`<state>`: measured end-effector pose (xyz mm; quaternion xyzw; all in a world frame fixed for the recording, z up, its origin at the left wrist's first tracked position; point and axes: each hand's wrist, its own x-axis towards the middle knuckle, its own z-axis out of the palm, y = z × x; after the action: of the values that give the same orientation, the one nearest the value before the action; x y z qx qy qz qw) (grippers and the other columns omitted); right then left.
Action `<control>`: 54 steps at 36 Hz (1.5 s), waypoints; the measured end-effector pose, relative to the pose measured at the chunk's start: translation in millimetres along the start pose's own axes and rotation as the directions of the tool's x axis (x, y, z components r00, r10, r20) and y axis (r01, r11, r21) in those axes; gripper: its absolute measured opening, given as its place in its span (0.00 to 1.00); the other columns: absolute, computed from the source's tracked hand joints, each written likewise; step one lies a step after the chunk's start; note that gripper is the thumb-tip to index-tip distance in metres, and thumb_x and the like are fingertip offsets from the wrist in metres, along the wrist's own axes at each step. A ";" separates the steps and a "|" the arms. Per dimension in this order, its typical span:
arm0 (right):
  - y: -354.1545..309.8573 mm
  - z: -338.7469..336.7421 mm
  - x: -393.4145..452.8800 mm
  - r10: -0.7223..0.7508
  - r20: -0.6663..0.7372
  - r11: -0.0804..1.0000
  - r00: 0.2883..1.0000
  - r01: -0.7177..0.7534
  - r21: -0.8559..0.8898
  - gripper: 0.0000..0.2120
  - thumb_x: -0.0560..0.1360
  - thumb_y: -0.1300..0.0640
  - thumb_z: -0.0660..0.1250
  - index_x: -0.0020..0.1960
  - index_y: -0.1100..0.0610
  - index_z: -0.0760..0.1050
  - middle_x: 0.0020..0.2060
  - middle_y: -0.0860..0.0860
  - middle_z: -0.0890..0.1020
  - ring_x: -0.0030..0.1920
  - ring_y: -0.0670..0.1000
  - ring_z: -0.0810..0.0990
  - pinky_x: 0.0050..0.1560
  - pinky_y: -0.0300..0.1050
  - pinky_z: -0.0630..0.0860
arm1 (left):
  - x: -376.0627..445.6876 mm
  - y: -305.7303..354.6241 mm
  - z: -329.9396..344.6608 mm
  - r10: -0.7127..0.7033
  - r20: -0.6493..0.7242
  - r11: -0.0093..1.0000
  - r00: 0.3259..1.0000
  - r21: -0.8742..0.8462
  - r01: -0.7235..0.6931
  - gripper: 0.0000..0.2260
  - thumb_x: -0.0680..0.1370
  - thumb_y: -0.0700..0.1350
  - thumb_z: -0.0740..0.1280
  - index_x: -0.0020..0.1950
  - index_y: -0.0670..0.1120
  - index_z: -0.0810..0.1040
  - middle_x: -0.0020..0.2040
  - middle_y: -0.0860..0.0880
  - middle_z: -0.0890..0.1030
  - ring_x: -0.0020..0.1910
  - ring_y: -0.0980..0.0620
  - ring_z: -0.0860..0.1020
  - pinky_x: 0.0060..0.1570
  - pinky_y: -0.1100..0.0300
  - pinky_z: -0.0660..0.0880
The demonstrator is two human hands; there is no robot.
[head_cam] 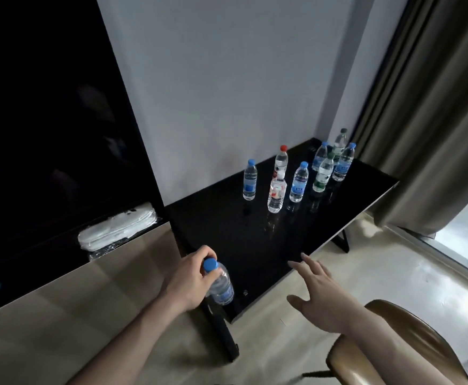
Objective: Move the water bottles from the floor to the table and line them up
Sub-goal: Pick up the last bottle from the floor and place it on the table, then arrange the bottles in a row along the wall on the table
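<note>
Chair (388,343) nearest; left hand (188,282) grip clamped on bottle (220,284); right hand (321,293) spread over glossy black table (255,240).

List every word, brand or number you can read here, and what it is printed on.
None can be read.
Bottle labels on the table: blurred, too small.
Label on the held bottle in the left hand: blurred.
Small white mark at the table's near edge: illegible.
</note>
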<state>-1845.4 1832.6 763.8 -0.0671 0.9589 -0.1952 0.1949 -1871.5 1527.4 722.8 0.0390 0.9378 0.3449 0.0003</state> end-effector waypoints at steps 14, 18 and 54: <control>66.9 -66.7 127.1 -0.005 0.025 1.000 1.000 0.005 -0.007 0.37 0.79 0.39 0.64 0.81 0.41 0.48 0.81 0.44 0.42 0.81 0.54 0.40 0.79 0.53 0.50 | 130.5 17.9 58.2 -0.064 0.076 0.993 0.995 0.104 0.056 0.09 0.76 0.55 0.69 0.46 0.59 0.68 0.41 0.59 0.78 0.39 0.59 0.78 0.41 0.54 0.78; 82.9 -80.1 155.2 0.005 0.025 1.000 1.000 -0.005 -0.003 0.37 0.78 0.39 0.64 0.81 0.40 0.48 0.81 0.44 0.42 0.81 0.54 0.40 0.79 0.53 0.50 | 170.0 19.3 74.6 -0.068 0.086 0.991 0.994 0.123 0.058 0.09 0.77 0.56 0.68 0.47 0.61 0.67 0.40 0.61 0.77 0.39 0.63 0.77 0.32 0.65 0.71; 262.1 -251.0 440.7 -0.315 0.372 0.940 0.873 0.342 -0.006 0.36 0.77 0.41 0.65 0.80 0.40 0.52 0.81 0.44 0.46 0.81 0.53 0.44 0.79 0.49 0.51 | 365.7 115.1 179.9 -0.570 -0.011 0.796 0.822 0.242 0.555 0.06 0.78 0.57 0.64 0.47 0.61 0.66 0.38 0.56 0.79 0.32 0.60 0.78 0.27 0.68 0.67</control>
<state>-2362.8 2069.5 718.4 -0.2710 0.8866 -0.1752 0.3315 -2222.8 1758.0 669.8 -0.2309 0.9404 0.2148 0.1274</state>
